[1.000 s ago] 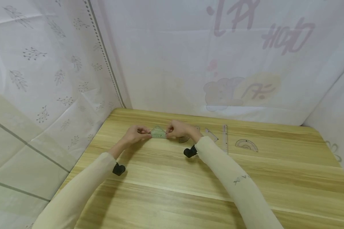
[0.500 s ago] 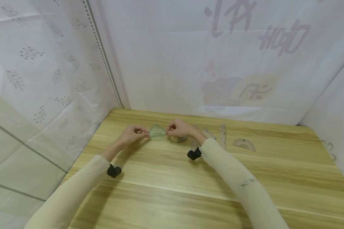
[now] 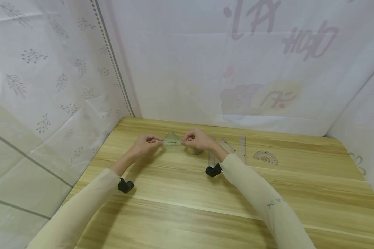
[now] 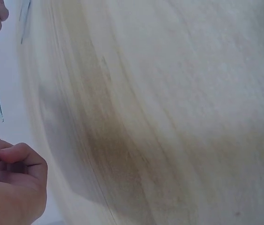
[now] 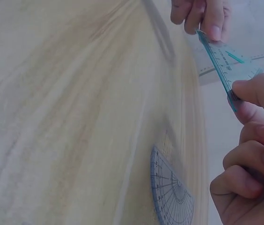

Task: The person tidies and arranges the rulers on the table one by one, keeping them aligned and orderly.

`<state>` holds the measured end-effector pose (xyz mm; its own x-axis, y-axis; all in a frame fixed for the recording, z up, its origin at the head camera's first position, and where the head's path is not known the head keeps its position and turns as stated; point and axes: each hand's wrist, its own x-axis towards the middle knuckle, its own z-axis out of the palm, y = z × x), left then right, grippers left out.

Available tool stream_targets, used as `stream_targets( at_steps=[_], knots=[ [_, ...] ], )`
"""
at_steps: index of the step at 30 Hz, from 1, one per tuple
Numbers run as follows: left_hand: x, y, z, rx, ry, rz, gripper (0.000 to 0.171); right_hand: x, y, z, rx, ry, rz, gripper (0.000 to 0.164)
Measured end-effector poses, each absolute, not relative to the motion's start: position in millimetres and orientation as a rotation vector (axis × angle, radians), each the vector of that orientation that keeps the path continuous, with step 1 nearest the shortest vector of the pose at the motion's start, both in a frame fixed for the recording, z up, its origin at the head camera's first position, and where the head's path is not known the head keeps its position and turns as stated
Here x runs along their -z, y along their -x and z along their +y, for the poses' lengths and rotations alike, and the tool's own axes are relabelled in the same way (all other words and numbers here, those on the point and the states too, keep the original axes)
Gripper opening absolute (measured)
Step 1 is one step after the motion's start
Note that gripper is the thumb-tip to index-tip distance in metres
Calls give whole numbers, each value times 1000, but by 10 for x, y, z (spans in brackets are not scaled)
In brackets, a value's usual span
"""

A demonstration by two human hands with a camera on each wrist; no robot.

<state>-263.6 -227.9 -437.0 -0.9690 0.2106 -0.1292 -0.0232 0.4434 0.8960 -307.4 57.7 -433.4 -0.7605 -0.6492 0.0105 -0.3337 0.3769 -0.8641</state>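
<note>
One set square (image 3: pixel 171 138), ends pinched by your left hand (image 3: pixel 144 144) and right hand (image 3: pixel 199 139). One protractor (image 5: pixel 172 194): radial lines plain in right wrist view, partly hidden in head view.

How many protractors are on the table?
2: one protractor, partly hidden by the right hand in the head view; a second protractor right of a straight ruler. The right sleeve may hide more.

Set square (image 3: pixel 172 139): print too small to read from here. One protractor (image 3: pixel 197 151): partly hidden behind right hand (image 3: pixel 197 139).
</note>
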Motion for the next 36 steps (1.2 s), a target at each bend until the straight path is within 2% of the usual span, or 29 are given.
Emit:
stream_targets(
  at_steps=[21, 30, 36],
  knots=[
    [4292, 2564, -2128, -1572, -208, 2419, 34, 4287, 2910, 782, 1391, 908, 2348, 16],
    [4282, 2492, -2056, -1632, -243, 2373, 21, 4333, 2861, 864, 1389, 938, 2372, 14],
    [4273, 2446, -2015, -1651, -292, 2361, 18, 4330, 2786, 916, 1406, 927, 2346, 16]
  ],
)
